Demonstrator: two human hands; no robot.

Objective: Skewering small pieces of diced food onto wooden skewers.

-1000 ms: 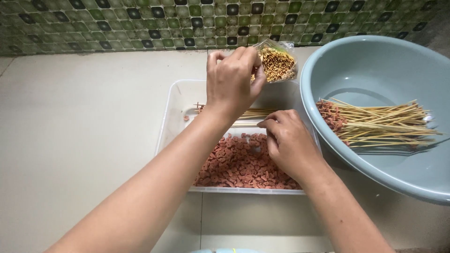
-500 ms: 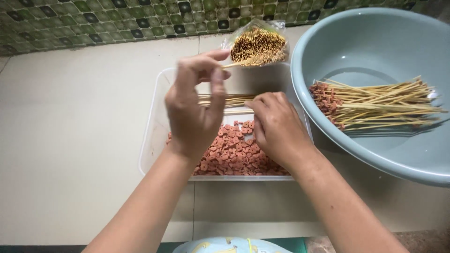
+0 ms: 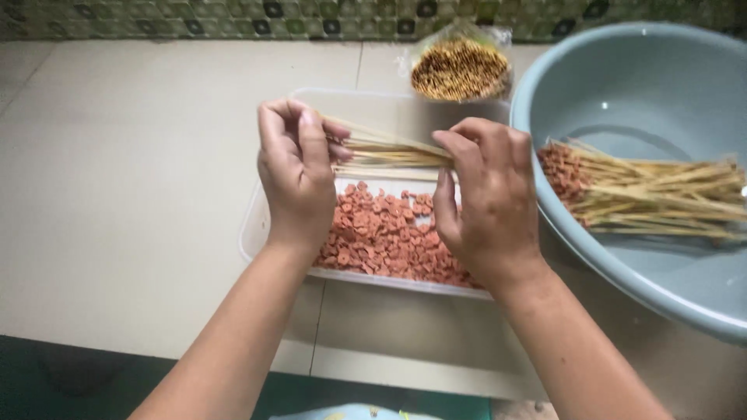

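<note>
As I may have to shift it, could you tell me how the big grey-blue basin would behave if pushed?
The basin would probably slide rather than tip, being wide and low. The loaded skewers lie loose inside and might roll or shift.

Head view, steeply downward, seemingly close overhead.

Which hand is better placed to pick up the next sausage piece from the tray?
Probably the right hand: it sits directly over the sausage pieces in the clear tray. The left hand grips the bundle of bamboo skewers at its end.
</note>
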